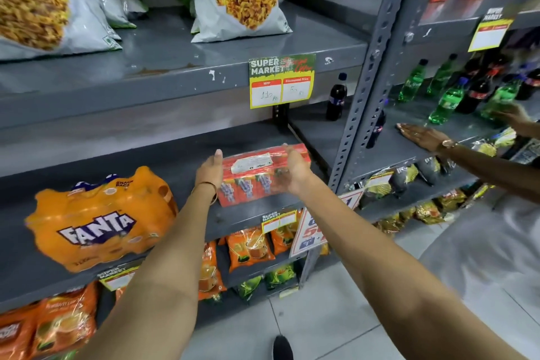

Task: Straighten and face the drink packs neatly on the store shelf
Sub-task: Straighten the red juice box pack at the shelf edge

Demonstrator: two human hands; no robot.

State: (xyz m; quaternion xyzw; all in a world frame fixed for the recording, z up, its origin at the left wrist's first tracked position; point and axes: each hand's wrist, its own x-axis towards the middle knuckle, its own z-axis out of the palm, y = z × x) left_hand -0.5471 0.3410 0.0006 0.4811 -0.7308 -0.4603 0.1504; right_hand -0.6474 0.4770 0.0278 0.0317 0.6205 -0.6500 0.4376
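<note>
While both hands (210,169) (293,171) clasp it, red drink pack (257,178) lies flat.

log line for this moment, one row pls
step: straightening red drink pack | left hand: on pack's left end | right hand: on right end | pack: on shelf | Fanta pack: untouched

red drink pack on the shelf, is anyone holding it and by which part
Yes. Both hands hold the red drink pack by its short ends: left hand on the left end, right hand wrapping the right end.
</note>
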